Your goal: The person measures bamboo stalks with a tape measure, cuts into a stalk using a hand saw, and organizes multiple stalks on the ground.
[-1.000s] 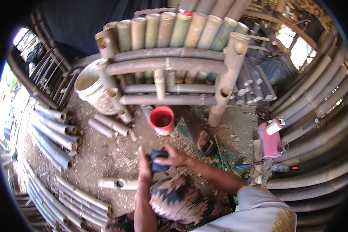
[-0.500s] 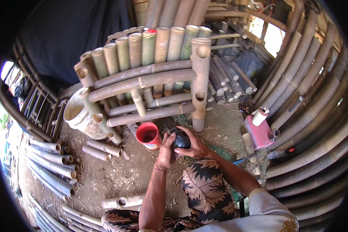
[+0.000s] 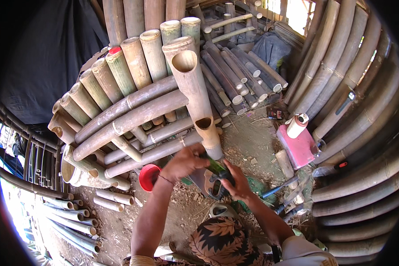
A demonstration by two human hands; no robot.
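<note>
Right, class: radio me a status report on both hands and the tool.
Left hand gripping the bamboo post base. Right hand around dark power tool, tip at post. Red bowl beside, apart.

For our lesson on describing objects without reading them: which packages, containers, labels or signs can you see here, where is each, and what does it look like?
Pink box: on the ground right of the bamboo frame; flat, squarish.
White roll: upright on the pink box; cylinder with a reddish core.
Red bowl: on the ground beside the left hand; round.
Small packet: behind the pink box; dark, too small to describe.
No signs or screens.
</note>
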